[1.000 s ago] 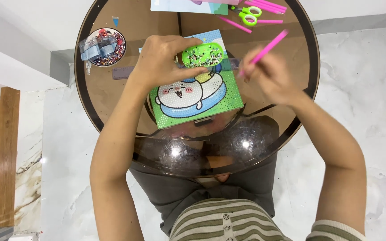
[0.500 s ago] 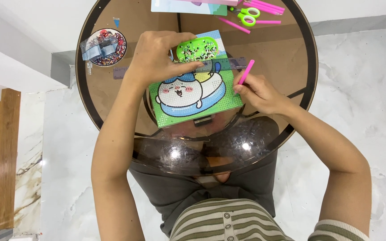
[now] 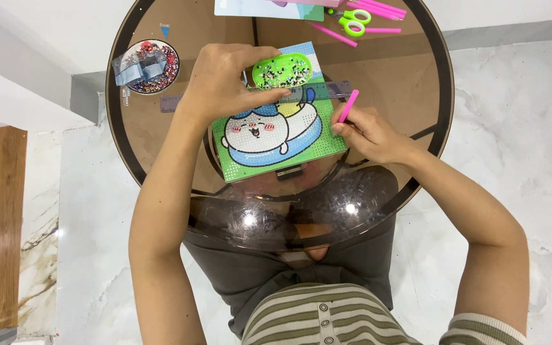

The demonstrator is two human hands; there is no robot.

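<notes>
Lower now, pink pen (image 3: 348, 105) in right-hand fingers (image 3: 346, 128); round glass table (image 3: 410, 76), marble floor (image 3: 519, 115).

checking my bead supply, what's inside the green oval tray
The green oval tray, steadied by the left hand, holds a scatter of tiny dark and light beads. Its left end is covered by the fingers, so that part stays unseen.

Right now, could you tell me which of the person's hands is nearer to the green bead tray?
Left. The left hand grips the green bead tray at its near edge, fingers touching it. The right hand holds a pink pen at the canvas's right edge, apart from the tray.
</notes>
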